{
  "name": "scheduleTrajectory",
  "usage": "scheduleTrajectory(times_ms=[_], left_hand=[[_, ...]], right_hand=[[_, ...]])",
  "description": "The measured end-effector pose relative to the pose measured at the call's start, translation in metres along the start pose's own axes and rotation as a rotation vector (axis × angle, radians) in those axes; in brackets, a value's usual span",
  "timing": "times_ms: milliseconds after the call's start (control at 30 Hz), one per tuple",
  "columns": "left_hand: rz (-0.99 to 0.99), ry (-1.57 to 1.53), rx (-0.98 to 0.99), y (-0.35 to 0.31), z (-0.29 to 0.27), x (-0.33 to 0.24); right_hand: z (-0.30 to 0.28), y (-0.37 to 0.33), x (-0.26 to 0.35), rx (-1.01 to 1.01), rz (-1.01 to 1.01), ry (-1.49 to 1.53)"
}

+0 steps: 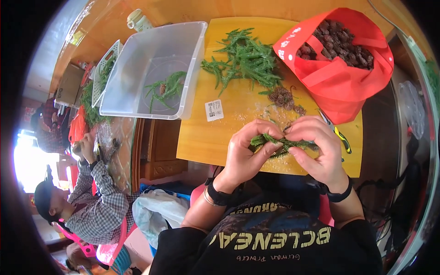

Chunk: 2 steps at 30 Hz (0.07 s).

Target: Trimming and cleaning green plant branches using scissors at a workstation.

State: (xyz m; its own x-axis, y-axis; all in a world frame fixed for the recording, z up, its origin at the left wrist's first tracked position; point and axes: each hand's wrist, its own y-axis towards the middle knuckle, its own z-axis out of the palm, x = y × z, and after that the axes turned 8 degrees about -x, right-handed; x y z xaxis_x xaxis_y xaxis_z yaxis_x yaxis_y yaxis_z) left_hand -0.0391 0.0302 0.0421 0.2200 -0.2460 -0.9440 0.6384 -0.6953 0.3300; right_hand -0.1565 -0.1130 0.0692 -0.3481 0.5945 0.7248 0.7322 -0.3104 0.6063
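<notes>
Just above the near edge of the yellow board, my left hand [251, 147] and my right hand [319, 147] are both closed on a green fir sprig [300, 145]. Thumbs and fingertips of the two hands nearly meet at its middle, where a thin dark piece, perhaps a stem or wire, shows between them. Beyond my hands lie a few brown pine cones [281, 97]. A loose heap of green sprigs [247, 57] spreads over the far part of the board. Yellow-and-black handled pliers [343, 140] lie partly hidden behind my right hand.
A red bag [337, 87] full of pine cones stands at the back right. To the left, a clear plastic bin [188, 103] holds sprigs with a cone. A white label card [214, 110] and pale crumbs lie on the yellow board [197, 142]. A co-worker in checked sleeves [107, 201] sits at far left.
</notes>
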Motion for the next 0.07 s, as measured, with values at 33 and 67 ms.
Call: scheduleTrajectory(times_ms=[33, 67], left_hand=[[0.013, 0.027, 0.023, -0.0026, 0.0000, -0.0027], [0.034, 0.066, 0.032, -0.0036, -0.0027, -0.0054]], right_hand=[[-0.0012, -0.0029, 0.0019, 0.016, -0.022, -0.062], [-0.0004, -0.0032, 0.0013, 0.037, -0.062, -0.113]])
